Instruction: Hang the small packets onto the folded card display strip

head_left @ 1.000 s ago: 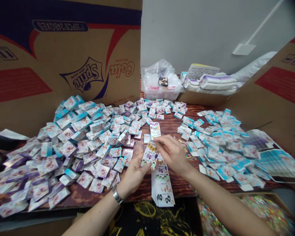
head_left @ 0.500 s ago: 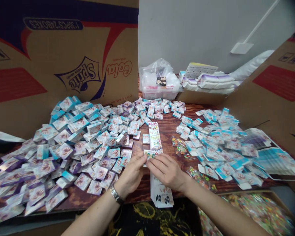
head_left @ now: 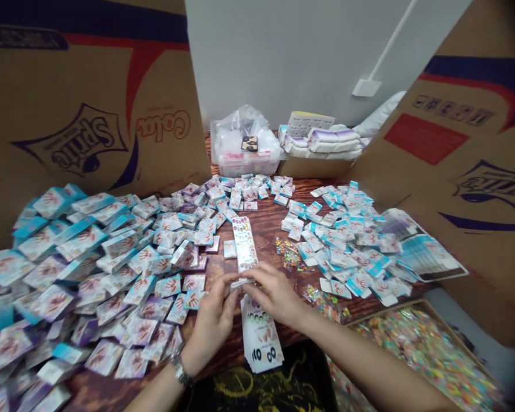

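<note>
My left hand [head_left: 217, 309], with a metal watch at its wrist, and my right hand [head_left: 271, 290] meet over the middle of the table. Between their fingers they hold a small folded white paper [head_left: 241, 282], seen nearly edge-on. Beyond the fingers lies a long printed strip [head_left: 244, 243] with coloured ovals. A stack of printed sheets [head_left: 262, 340] sits below my hands at the table's front edge, partly covered by my right hand. Left of the strip is a single small box [head_left: 230, 249].
Small boxes [head_left: 98, 274] are heaped at left, more boxes [head_left: 347, 240] at right. Colourful packets [head_left: 292, 254] lie between. A carton of packets [head_left: 429, 349] stands lower right. Large cartons [head_left: 163, 74] flank the table; a plastic tub [head_left: 249, 166] is behind.
The view has shifted right, so most things appear further left. The paper in my hands was facing up with coloured prints showing; now it is folded and nearly edge-on.
</note>
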The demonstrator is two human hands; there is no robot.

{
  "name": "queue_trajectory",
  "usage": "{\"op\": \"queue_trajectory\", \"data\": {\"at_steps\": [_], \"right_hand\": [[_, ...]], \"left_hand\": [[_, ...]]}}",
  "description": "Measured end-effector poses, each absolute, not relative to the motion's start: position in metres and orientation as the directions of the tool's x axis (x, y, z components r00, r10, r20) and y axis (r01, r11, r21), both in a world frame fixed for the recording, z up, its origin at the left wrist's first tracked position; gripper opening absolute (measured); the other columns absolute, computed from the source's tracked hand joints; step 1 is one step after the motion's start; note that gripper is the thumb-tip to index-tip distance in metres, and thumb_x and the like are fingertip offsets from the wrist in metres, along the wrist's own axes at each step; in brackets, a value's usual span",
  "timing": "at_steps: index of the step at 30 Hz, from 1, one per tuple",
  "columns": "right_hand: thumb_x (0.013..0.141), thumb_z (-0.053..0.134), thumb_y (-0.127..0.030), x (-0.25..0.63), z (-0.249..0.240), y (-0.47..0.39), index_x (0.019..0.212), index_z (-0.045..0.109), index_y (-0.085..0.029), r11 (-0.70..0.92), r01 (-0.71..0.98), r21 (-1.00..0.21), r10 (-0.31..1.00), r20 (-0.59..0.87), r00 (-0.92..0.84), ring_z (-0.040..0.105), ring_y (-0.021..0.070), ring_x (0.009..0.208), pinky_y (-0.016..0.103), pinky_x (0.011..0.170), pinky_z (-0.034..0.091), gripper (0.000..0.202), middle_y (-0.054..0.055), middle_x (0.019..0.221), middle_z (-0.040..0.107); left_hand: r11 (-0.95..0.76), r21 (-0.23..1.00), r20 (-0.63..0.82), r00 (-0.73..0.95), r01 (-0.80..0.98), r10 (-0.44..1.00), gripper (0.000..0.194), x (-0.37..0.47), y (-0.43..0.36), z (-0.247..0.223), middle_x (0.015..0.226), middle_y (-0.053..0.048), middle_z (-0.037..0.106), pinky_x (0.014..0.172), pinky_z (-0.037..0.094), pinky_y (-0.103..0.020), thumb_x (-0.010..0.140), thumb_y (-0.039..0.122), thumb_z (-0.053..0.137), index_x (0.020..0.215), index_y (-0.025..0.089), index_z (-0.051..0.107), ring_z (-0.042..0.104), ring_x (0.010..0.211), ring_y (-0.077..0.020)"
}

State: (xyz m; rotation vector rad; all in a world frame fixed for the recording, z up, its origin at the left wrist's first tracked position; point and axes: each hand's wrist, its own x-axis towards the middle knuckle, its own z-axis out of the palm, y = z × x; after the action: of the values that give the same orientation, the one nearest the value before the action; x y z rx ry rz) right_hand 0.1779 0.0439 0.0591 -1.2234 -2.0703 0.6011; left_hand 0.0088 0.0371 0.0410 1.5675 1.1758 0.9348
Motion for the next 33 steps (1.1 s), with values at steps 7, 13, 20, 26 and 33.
{"op": "queue_trajectory", "data": {"at_steps": [7, 13, 20, 26, 33], "right_hand": [[0.091, 0.048, -0.027, 0.213, 0.037, 0.054, 0.084, 0.061, -0.019, 0.515, 0.724, -0.458, 0.857, 0.258, -0.447, 0.053, 0.015, 0.077, 0.025, 0.07, 0.043, 0.017, 0.003, 0.08, 0.059], [0.091, 0.047, -0.022, 0.305, 0.022, 0.138, 0.092, 0.061, -0.013, 0.012, 0.942, -0.335, 0.994, 0.107, 0.026, 0.05, 0.024, 0.104, 0.036, 0.088, 0.039, 0.017, 0.014, 0.107, 0.056], [0.089, 0.055, -0.03, 0.321, -0.007, 0.173, 0.105, 0.059, -0.015, -0.076, 0.955, -0.285, 0.994, 0.052, 0.095, 0.056, 0.0203, 0.099, 0.039, 0.085, 0.046, 0.022, 0.009, 0.112, 0.058], [0.087, 0.055, -0.022, 0.306, 0.024, 0.15, 0.088, 0.064, -0.013, 0.029, 0.927, -0.374, 0.985, 0.171, 0.038, 0.055, 0.0191, 0.092, 0.033, 0.082, 0.046, 0.013, 0.009, 0.098, 0.055], [0.091, 0.05, -0.034, 0.24, 0.081, 0.08, 0.093, 0.06, -0.02, 0.299, 0.603, -0.739, 0.934, 0.357, -0.025, 0.055, 0.0152, 0.088, 0.028, 0.077, 0.045, 0.017, 0.003, 0.09, 0.057]], "left_hand": [[-0.254, 0.824, 0.069, 0.355, 0.507, 0.932, 0.022, 0.02, 0.043, 0.037, 0.077, -0.006, 0.068, 0.063, 0.049, -0.033, 0.086, 0.027, 0.049, 0.107, 0.021, 0.052, 0.066, 0.068, -0.023], [-0.166, 0.904, 0.023, 0.342, 0.394, 0.939, 0.022, 0.027, 0.045, 0.036, 0.095, -0.006, 0.07, 0.067, 0.052, -0.03, 0.085, 0.033, 0.054, 0.104, 0.022, 0.058, 0.067, 0.083, -0.0224], [-0.195, 0.914, 0.02, 0.441, 0.355, 0.897, 0.019, 0.035, 0.04, 0.039, 0.097, -0.004, 0.07, 0.074, 0.05, -0.03, 0.087, 0.028, 0.052, 0.103, 0.024, 0.06, 0.065, 0.088, -0.0212], [-0.34, 0.837, 0.138, 0.435, 0.428, 0.89, 0.025, 0.047, 0.052, 0.049, 0.105, -0.009, 0.067, 0.085, 0.048, -0.037, 0.087, 0.027, 0.051, 0.11, 0.022, 0.058, 0.062, 0.098, -0.0244], [-0.588, 0.553, 0.374, 0.455, 0.59, 0.808, 0.069, 0.08, 0.069, 0.052, 0.131, -0.023, 0.047, 0.098, 0.038, -0.049, 0.082, 0.029, 0.058, 0.14, 0.009, 0.026, 0.042, 0.123, -0.0345]]}}
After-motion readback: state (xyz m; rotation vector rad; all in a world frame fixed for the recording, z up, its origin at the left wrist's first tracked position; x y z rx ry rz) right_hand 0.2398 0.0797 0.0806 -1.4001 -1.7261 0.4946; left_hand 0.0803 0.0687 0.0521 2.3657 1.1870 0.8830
